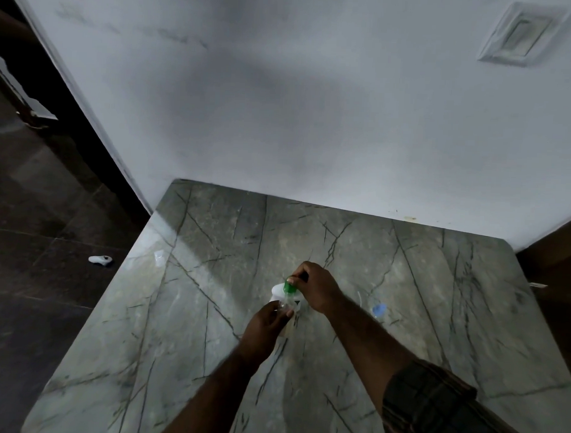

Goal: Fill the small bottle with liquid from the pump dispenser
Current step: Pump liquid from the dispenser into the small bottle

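A white pump dispenser [279,291] with a green pump head [289,285] stands in the middle of the marble table [209,311]. My right hand [317,287] rests on top of the pump head, fingers curled over it. My left hand [267,326] holds a small clear bottle [284,305] up against the dispenser, just under the green spout. Most of the dispenser's body is hidden behind both hands. Whether liquid is in the small bottle I cannot tell.
A small blue cap [378,308] lies on the table to the right of my hands. A clear scrap [159,256] sits near the table's left edge. A white object [100,260] lies on the dark floor at left. A white wall stands behind the table.
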Available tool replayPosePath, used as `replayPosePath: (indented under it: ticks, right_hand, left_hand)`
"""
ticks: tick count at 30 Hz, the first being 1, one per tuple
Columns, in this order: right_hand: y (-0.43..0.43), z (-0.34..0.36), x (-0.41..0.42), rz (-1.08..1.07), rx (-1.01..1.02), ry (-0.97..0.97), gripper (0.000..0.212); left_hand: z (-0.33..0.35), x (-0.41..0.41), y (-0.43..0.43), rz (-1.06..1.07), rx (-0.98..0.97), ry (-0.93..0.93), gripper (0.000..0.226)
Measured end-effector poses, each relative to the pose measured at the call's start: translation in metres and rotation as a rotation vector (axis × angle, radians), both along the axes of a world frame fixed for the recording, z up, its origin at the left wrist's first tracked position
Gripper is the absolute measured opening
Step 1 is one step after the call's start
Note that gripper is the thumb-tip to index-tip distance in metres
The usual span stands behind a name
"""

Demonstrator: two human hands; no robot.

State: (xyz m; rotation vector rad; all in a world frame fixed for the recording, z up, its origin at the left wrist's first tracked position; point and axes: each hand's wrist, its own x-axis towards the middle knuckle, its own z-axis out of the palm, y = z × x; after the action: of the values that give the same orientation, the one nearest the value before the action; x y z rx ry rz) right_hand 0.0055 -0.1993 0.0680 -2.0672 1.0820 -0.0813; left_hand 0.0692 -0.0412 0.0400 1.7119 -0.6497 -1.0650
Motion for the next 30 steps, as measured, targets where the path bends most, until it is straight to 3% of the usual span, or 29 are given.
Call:
replayPosePath:
  ticks: [4,30]
  right_hand:
    - [0.002,-0.005,0.0,0.002,-0.03,0.001,0.016]
    - [0.002,0.002,0.002,-0.024,0.003,0.027,0.015]
  left_hand:
    - [-0.003,0.0,0.0,0.005,-0.009,0.02,0.037]
    - [0.002,0.0,-0.003,-0.01,-0.013,0.005,0.019]
